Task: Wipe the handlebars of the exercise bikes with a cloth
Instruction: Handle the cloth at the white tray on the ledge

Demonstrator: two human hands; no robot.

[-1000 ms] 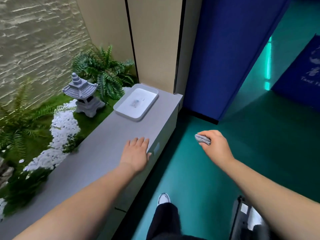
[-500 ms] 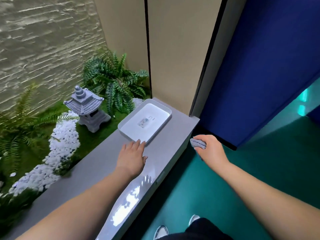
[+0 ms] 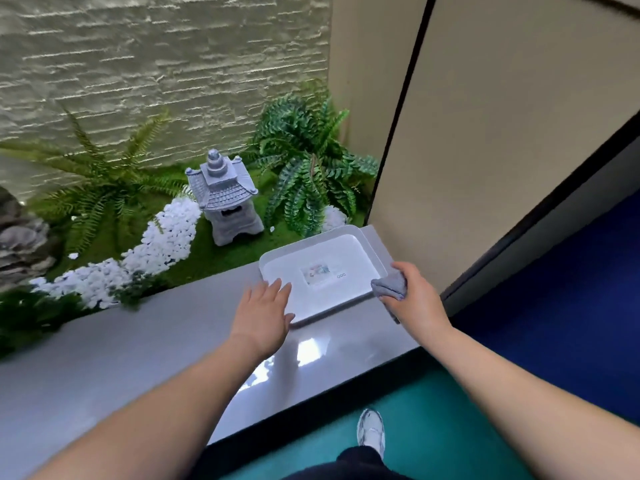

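Both hands: right [image 3: 417,299] grips cloth [image 3: 389,286], left [image 3: 265,313] flat.

Feed is bright and evenly lit on my end. Light grazes down the stone wall [image 3: 156,64] from above and picks out its ridges. Strong specular glare on the glossy grey tabletop [image 3: 104,358], a white patch just below the white tray [image 3: 367,242], with faint reflections of my forearms beside it. Shadows are soft; there's a dim one under my left hand [image 3: 263,306]. Its fingertips are smeared by motion blur. Wide-angle distortion bows the black wall seam [image 3: 405,109] and stretches my arms at the bottom corners. Blue panel [image 3: 571,306] at right reads dark and oversaturated.
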